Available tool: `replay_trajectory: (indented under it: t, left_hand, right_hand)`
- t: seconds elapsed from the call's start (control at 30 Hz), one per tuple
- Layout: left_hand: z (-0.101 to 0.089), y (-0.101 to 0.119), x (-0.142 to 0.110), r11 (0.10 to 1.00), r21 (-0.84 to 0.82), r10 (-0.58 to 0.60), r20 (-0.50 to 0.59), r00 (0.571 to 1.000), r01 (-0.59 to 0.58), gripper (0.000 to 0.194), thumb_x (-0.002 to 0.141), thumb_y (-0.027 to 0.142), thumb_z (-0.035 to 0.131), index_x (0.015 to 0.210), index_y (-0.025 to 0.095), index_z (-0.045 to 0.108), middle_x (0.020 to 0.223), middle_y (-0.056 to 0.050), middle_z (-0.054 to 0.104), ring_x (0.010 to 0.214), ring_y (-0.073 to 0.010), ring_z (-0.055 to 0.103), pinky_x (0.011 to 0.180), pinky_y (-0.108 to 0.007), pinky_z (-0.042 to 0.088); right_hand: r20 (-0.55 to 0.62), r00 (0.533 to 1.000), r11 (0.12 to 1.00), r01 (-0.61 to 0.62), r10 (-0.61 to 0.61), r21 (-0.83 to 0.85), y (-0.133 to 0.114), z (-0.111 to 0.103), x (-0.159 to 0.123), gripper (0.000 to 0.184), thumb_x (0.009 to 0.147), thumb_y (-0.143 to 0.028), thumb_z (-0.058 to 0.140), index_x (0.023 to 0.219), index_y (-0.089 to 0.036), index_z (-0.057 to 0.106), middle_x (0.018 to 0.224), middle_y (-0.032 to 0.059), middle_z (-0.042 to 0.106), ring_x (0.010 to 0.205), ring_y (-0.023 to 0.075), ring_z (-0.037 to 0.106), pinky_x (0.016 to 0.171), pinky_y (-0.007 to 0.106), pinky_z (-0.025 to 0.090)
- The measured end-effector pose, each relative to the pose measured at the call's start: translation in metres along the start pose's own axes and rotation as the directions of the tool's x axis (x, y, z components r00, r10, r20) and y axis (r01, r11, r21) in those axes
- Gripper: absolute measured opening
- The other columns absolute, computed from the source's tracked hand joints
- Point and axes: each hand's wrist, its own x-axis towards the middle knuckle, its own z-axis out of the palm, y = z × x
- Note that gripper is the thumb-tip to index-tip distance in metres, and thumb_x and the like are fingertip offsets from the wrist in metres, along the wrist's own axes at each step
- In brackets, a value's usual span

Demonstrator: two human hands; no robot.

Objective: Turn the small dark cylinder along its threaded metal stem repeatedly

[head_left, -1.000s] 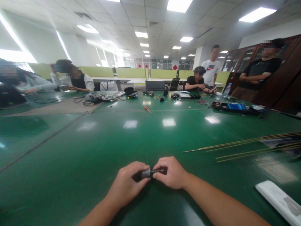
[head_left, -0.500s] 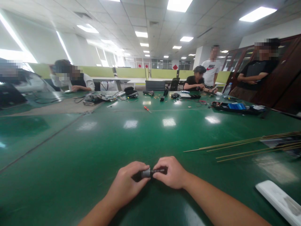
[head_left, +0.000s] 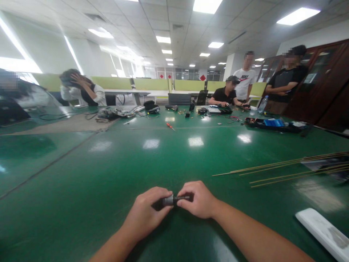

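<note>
Low in the middle of the head view, my left hand (head_left: 147, 209) is closed around a small silver-grey cylinder (head_left: 168, 200), thumb below and fingers above. From the cylinder's right end a thin dark ribbed piece (head_left: 183, 198) points toward my right hand (head_left: 201, 200). My right thumb and fingers are closed on that piece, and its far end is hidden in the palm. The two parts meet, or nearly meet, between my fingertips; whether they are joined I cannot tell. Both hands are just over the green tabletop (head_left: 131, 160).
Thin brass-coloured rods (head_left: 272, 167) lie to the right, above a white power strip (head_left: 323, 233). A red screwdriver (head_left: 170, 126) rests farther back. Beyond it are loose parts, a black tray (head_left: 272, 124) and a water bottle (head_left: 262, 104). Several people sit or stand around the far side.
My hands and the parts in them hold almost the same pose. Across the table, a person at left has raised a hand to the head; the standing person at far right has shifted left.
</note>
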Motion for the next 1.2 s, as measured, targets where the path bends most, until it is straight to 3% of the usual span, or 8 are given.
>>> replay_trajectory:
  t: [1.2]
  left_hand:
    - [-0.0044, -0.0057, -0.0009, 0.999, 0.015, 0.044, -0.029, 0.999, -0.044, 0.018, 0.082, 0.020, 0.071, 0.100, 0.022, 0.072, 0.094, -0.005, 0.075, 0.085, -0.0170, 0.073, 0.079, -0.025, 0.060]
  right_hand:
    - [-0.027, 0.999, 1.000, -0.019, 0.019, 0.013, -0.0013, -0.0021, 0.0018, 0.009, 0.078, -0.025, 0.071, 0.080, -0.017, 0.076, 0.070, 0.0015, 0.067, 0.063, 0.0140, 0.059, 0.062, 0.025, 0.042]
